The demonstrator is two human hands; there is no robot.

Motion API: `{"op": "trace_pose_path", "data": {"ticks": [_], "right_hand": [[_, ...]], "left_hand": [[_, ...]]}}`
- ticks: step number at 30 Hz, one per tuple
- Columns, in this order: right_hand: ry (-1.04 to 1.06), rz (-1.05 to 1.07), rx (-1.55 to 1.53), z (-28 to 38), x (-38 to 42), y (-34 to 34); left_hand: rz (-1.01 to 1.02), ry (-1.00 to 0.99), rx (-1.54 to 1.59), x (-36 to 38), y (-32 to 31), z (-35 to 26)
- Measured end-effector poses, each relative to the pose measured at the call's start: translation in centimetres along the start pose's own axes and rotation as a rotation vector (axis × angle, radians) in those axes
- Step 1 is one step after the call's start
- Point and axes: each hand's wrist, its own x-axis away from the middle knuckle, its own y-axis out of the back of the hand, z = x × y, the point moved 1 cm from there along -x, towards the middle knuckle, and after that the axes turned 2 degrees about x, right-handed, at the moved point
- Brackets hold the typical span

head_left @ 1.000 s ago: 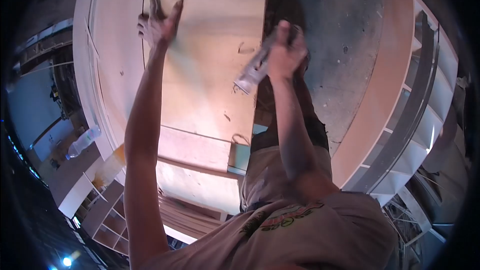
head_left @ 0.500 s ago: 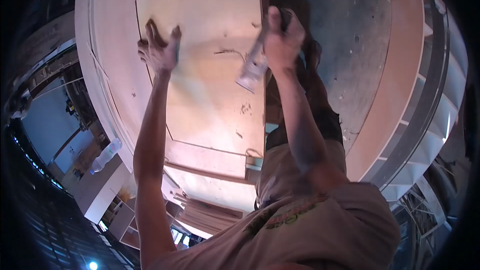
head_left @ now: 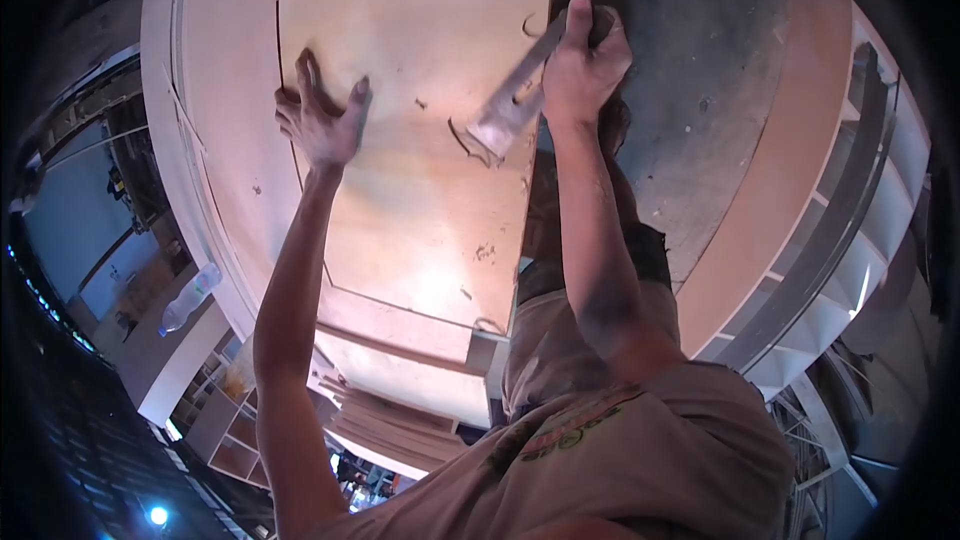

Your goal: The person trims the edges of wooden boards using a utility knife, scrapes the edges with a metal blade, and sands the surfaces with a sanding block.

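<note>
A pale plywood panel (head_left: 400,210) lies flat before me. My left hand (head_left: 325,128) rests on its left side, fingers spread and reaching over the left edge. At the right edge, my right hand (head_left: 583,70) is closed round the dark upper end of a wide flat metal blade (head_left: 515,105), thumb up along it. The blade slants down and left over the panel, somewhat blurred, with a hole near its middle. Thin dark curled strips (head_left: 468,143) lie by its lower end, and another curl (head_left: 487,325) sits at the panel's near right corner.
Under the panel is a larger pinkish board (head_left: 225,90). A white shelf unit (head_left: 830,230) stands on the right, past the grey floor (head_left: 690,110). A plastic bottle (head_left: 190,300) lies at the lower left. Stacked boards (head_left: 390,430) are near my body.
My right hand has moved slightly up and right with the blade, whose lower end now lies further left over the panel. My left hand stays on the panel. The view has shifted a little.
</note>
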Motion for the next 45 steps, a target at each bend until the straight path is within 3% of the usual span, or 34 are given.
{"op": "trace_pose_path", "data": {"ticks": [1, 4, 6, 7, 8, 10, 11, 12, 14, 16, 18, 20, 22, 26, 28, 30, 34, 36, 39, 42, 44, 45], "right_hand": [[0.014, -0.016, 0.108, -0.4, -0.7, 0.7], [-0.192, -0.205, -0.186, 0.3, -2.9, 3.1], [0.089, -0.176, 0.271, 0.3, -1.8, -0.8], [0.013, -0.092, 0.041, 0.5, -1.3, -1.4], [0.059, -0.044, 0.066, 0.1, -2.0, -1.0], [-0.111, -0.145, 0.038, 0.2, -3.0, 0.9], [-0.212, -0.172, -0.16, 0.1, -3.7, 1.8], [-0.211, -0.154, -0.168, 0.1, -4.2, 0.5], [0.122, -0.099, 0.13, 0.0, -4.2, -1.8], [0.092, -0.06, 0.011, 0.2, -4.5, -2.5], [-0.12, -0.106, -0.009, 0.6, -5.1, -0.6], [-0.114, -0.134, -0.055, 0.8, -5.7, -1.0], [0.109, -0.074, 0.066, 0.5, -5.4, -2.9], [-0.124, -0.094, -0.109, 1.5, -6.0, -1.4], [-0.102, -0.091, -0.092, 1.0, -6.0, -2.2], [0.098, -0.047, -0.04, -0.2, -6.1, -3.3], [-0.043, -0.054, -0.109, -0.1, -6.1, -2.9], [0.044, -0.046, -0.043, -0.3, -5.9, -3.2], [-0.127, -0.04, -0.162, 0.1, -6.2, -2.5], [0.036, 0.008, 0.039, 0.9, -6.1, -3.8], [0.059, -0.004, -0.056, -0.5, -6.9, -3.5], [-0.049, -0.046, -0.137, 0.4, -6.9, -2.7]], "left_hand": [[0.006, 0.0, 0.011, 0.0, 0.1, -0.1], [0.07, 0.024, 0.075, 0.1, 0.9, -0.6], [0.043, -0.025, 0.011, 0.4, 0.4, 0.0], [0.027, -0.015, 0.032, 0.4, 0.7, -0.3], [0.016, -0.007, 0.05, 0.6, 0.5, -0.9], [0.007, -0.04, 0.053, 0.4, 1.1, -1.1], [0.101, 0.029, 0.102, 0.4, 1.4, -1.1], [0.088, 0.043, 0.096, 0.1, 1.3, -1.0], [0.075, 0.009, 0.043, 0.5, 1.2, -0.9], [0.073, 0.015, 0.074, 0.1, 1.1, -1.1], [0.088, 0.02, 0.103, 0.4, 1.3, -1.1], [0.087, 0.025, 0.097, 0.2, 1.2, -1.1], [0.103, 0.028, 0.095, 1.0, 1.4, -1.0], [0.099, 0.022, 0.101, 0.5, 1.4, -1.0], [0.121, 0.041, 0.098, 0.9, 1.2, -0.7], [0.065, -0.025, 0.095, 0.7, 1.0, -0.7], [0.11, 0.019, 0.111, 0.4, 1.5, -1.0], [0.1, 0.026, 0.126, 0.5, 1.5, -1.1], [0.08, 0.007, 0.119, 0.4, 1.5, -1.2], [0.078, 0.007, 0.138, 0.5, 1.4, -0.9], [0.065, -0.005, 0.133, 0.5, 1.3, -1.0], [0.06, -0.018, 0.127, 0.4, 1.3, -1.0]]}}
